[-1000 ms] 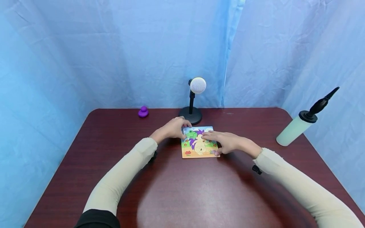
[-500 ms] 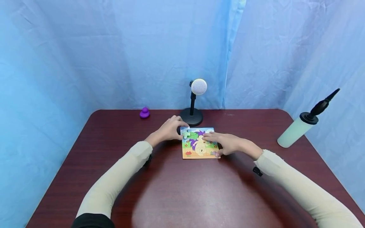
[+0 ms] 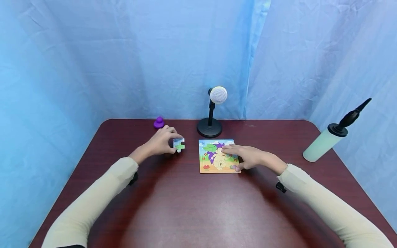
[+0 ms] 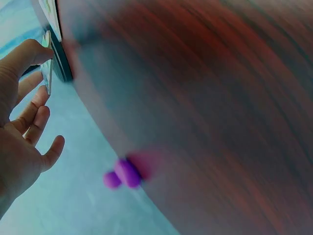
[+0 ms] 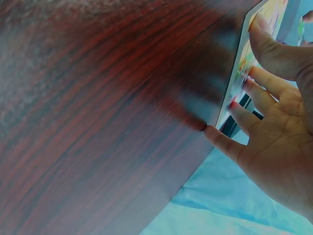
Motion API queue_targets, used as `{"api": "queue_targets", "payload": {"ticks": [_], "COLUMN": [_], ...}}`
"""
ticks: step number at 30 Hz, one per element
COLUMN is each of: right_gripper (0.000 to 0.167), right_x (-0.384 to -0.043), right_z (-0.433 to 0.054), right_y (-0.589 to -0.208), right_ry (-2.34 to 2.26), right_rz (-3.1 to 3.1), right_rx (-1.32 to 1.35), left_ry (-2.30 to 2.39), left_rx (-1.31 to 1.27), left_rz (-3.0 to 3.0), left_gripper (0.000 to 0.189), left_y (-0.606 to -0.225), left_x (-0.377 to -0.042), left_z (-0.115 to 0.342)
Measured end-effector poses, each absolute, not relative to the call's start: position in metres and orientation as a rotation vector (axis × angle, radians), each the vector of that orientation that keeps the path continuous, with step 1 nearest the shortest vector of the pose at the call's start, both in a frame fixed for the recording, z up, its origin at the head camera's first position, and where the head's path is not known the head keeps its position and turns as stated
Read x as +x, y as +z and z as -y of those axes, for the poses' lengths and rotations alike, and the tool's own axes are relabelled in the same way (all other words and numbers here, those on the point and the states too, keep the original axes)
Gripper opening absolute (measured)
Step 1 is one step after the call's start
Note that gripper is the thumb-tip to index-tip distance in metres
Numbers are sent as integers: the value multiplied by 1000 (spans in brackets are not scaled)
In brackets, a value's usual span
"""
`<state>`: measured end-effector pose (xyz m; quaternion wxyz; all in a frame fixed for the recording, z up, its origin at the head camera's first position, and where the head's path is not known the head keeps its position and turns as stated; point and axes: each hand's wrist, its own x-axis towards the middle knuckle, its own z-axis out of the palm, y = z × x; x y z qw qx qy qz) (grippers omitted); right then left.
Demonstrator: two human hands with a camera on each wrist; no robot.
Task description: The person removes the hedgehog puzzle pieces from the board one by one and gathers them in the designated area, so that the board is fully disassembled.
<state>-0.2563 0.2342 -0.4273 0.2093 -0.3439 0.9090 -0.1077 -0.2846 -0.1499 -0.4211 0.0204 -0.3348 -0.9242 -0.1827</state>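
Observation:
In the head view my left hand (image 3: 162,140) pinches a jigsaw puzzle piece (image 3: 179,144), blue and green with a rounded tab, left of the puzzle board. In the left wrist view that puzzle piece (image 4: 48,63) shows edge-on between thumb and fingers. A purple-haired cartoon animal with a green leaf covers the flat puzzle board (image 3: 206,160) at mid-table. My right hand (image 3: 248,155) rests on the board's right side, fingers extended over the picture. The right wrist view shows its thumb and fingertips on the board (image 5: 239,63), with the little finger at the table by its edge.
Behind the board stands a microphone (image 3: 218,95) on a round black base (image 3: 209,127). A small purple knob-topped object (image 3: 159,123) sits near the table's back edge, just beyond my left hand. A pale green hand pump (image 3: 324,144) with a black nozzle stands at the right.
My left hand has lifted the puzzle piece from the board's upper left corner and carried it left. My right hand has stayed on the board.

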Motion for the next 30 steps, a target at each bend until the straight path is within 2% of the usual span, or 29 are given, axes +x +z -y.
{"api": "queue_targets", "payload": {"ticks": [15,30], "right_gripper": [84,83], "right_x": [-258,-257], "right_z": [-233,-232], "right_y": [-430,-428], "right_ry": [-308,-301], "right_rz": [-2527,-2523], "right_rx": [-964,-945], "left_ry": [-423,-375], "left_rx": [-891,-777], "left_rz": [2935,3108], "left_gripper": [45,45], "left_y": [-412,-422], "left_x": [-267,-270], "left_z": [243,274]}}
